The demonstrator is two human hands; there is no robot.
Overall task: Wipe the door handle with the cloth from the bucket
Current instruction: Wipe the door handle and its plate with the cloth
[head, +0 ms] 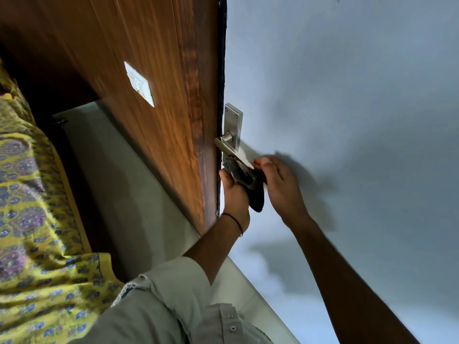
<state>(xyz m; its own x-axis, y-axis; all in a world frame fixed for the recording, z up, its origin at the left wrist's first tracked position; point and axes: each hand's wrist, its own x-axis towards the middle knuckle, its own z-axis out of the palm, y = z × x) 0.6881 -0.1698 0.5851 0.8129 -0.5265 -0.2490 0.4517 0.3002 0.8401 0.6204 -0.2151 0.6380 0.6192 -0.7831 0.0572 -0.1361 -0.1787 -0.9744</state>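
Observation:
A brushed-metal door handle (pixel 224 146) with a tall backplate sits on the pale grey door (pixel 347 95), close to the door's edge. A dark cloth (pixel 250 187) is wrapped around the lever's outer end and hangs down below it. My left hand (pixel 234 194) grips the cloth from the left, under the lever. On the right side, my right hand (pixel 280 184) holds the cloth's other part, with its fingertips up against the lever's end. The lever's tip is hidden by the cloth.
A brown wood-grain panel (pixel 154 95) with a white switch plate (pixel 139 83) runs along the left of the door. Pale floor (pixel 119 170) lies below it. A bed with a yellow patterned cover (pixel 32 219) fills the left. No bucket is in view.

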